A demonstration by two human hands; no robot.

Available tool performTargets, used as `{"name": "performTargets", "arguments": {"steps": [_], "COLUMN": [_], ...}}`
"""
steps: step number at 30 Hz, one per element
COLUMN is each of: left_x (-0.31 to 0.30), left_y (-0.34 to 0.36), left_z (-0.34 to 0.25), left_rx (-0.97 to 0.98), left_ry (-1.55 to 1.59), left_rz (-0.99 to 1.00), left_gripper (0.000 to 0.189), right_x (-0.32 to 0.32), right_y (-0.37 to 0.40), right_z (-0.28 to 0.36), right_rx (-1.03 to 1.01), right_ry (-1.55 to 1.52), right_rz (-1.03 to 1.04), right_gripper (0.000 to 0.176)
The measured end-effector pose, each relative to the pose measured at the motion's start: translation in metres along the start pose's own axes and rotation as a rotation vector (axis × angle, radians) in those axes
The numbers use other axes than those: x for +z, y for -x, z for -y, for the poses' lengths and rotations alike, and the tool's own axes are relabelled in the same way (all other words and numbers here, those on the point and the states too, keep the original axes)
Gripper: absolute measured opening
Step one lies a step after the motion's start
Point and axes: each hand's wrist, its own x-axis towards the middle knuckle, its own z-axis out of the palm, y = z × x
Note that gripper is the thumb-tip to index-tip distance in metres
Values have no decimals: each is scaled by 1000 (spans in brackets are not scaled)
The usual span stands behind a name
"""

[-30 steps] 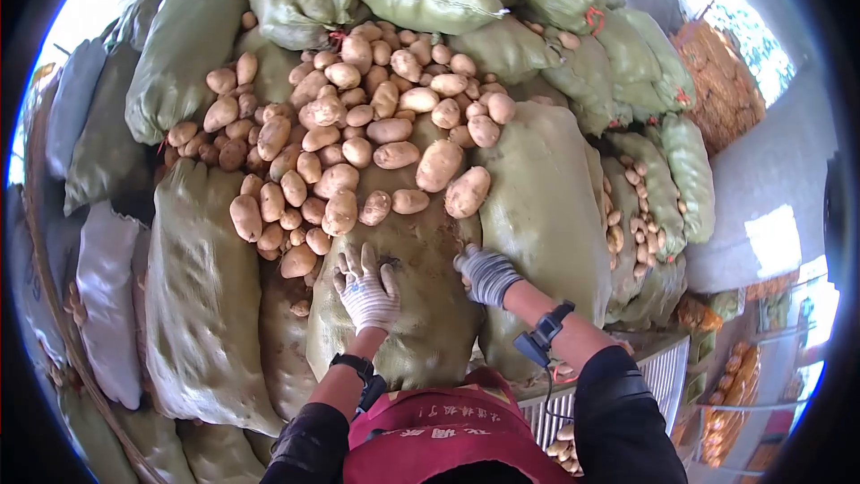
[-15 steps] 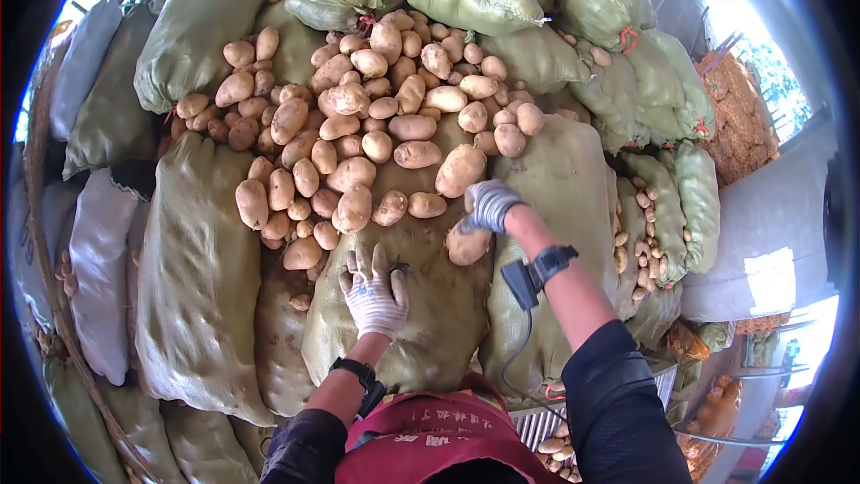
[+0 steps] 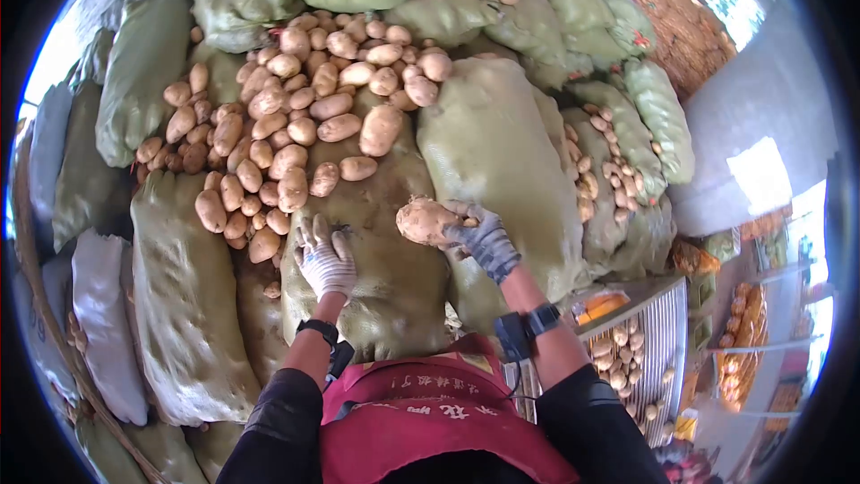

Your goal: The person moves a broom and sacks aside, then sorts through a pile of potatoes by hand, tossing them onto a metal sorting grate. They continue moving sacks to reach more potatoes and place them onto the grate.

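My right hand (image 3: pixel 484 240), in a grey striped glove, grips a large potato (image 3: pixel 425 220) by its right end, above the green sacks. My left hand (image 3: pixel 325 260), in a white striped glove, lies with fingers spread on a full green sack (image 3: pixel 376 296) and holds nothing. Just beyond it spreads a heap of loose potatoes (image 3: pixel 302 132) of mixed sizes on top of the sacks. One big potato (image 3: pixel 381 130) rests at the heap's right edge.
Full green sacks (image 3: pixel 502 143) surround the heap, with white sacks (image 3: pixel 107 323) at the left. On the right, a ribbed metal chute (image 3: pixel 658 332) carries several potatoes (image 3: pixel 620 354). Smaller potatoes (image 3: pixel 618 175) lie between sacks farther right.
My right hand has drawn the potato toward me, away from the heap. My view has swung right, bringing more of the metal chute into sight. The left hand still rests on the sack.
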Motion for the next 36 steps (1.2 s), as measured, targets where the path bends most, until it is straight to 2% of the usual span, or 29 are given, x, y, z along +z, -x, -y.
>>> {"name": "performTargets", "arguments": {"steps": [2, 4, 5, 9, 11, 13, 16, 17, 19, 20, 22, 23, 25, 26, 27, 28, 29, 30, 32, 34, 35, 36], "left_x": [4, 10, 10, 15, 7, 3, 1, -1, -4, -4, -3, -2, -6, -4, -4, -3, -3, -5, -9, -9, -9, -9], "left_y": [0, -1, 0, -3, -2, 0, 0, 0, 0, 0, 0, 0, 1, 2, 2, 2, 3, 3, 2, 2, 1, 2], "left_z": [2, 7, 0, 12, 7, 1, 0, -2, -4, -4, -2, -1, -4, -4, -3, -1, -1, -2, -4, -4, -3, -3], "left_rx": [-5, 27, 36, 53, 30, 3, -7, -10, -19, -6, -21, 4, 14, -14, 5, 26, 41, 15, 5, -19, -12, -1], "left_ry": [-52, -87, -80, -125, -129, -95, -76, -71, -64, -58, -44, -39, -6, -4, 2, 8, 21, 24, 39, 68, 71, 75], "left_rz": [-15, -21, -7, -25, 8, 15, 32, 34, 34, 45, 48, 39, 34, 26, 21, 17, -11, -16, 22, 19, 23, 30], "left_gripper": [55, 55, 55, 57, 57, 56, 56, 57, 57, 58, 59, 60, 61, 61, 60, 60, 60, 60, 61, 61, 62, 62], "right_x": [-40, -99, -119, -211, -250, -281, -307, -317, -350, -365, -372, -317, -186, -125, -77, -51, -2, 31, 87, 118, 128, 126], "right_y": [46, 97, 121, 270, 360, 429, 463, 451, 390, 342, 204, 131, 25, -11, -51, -106, -129, -163, -199, -230, -232, -236], "right_z": [-18, -49, -62, -163, -231, -286, -315, -314, -299, -287, -228, -160, -34, 11, 40, 36, 65, 71, 82, 74, 70, 65], "right_rx": [-18, -50, -225, -247, 38, 242, 451, 456, 339, 219, -177, -453, -467, -541, -447, -454, -368, -298, -76, 21, -8, -5], "right_ry": [-85, -325, 17, 381, 71, -172, -295, -290, -169, -80, 70, 308, 263, 326, 467, 620, 863, 842, 593, 779, 808, 817], "right_rz": [-70, -119, -186, -655, -933, -1199, -1488, -1534, -1522, -1458, -1152, -957, -606, -423, -315, -232, -254, -201, -205, -361, -476, -472], "right_gripper": [47, 47, 47, 42, 42, 43, 44, 45, 46, 46, 47, 43, 37, 36, 39, 49, 63, 79, 95, 105, 107, 107]}}
